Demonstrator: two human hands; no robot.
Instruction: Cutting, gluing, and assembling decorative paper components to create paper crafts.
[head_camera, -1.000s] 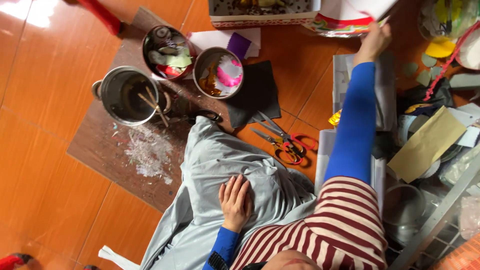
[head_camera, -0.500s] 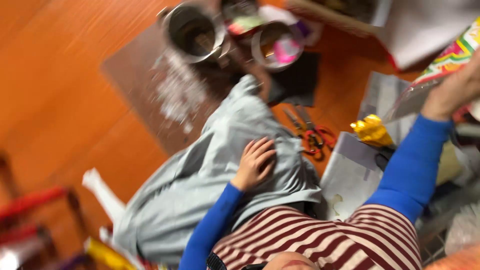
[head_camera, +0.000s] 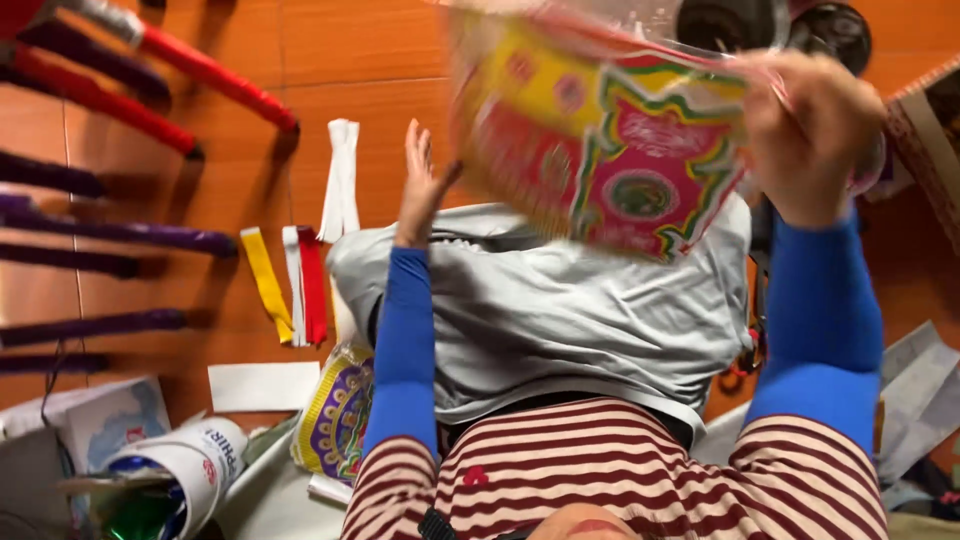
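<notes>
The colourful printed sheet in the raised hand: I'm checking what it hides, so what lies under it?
Under the blurred red, yellow and green printed sheet, held by the right hand, lies crumpled grey cloth on the orange floor. The cloth's upper edge is covered.

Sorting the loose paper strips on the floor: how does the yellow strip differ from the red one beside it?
The yellow strip lies slanted, leaning away at its top; the red strip lies nearly straight. The yellow one lies alone on the orange floor; the red one sits right against a white strip. Both are flat, narrow, similar in length, and clear of the left hand.
</notes>
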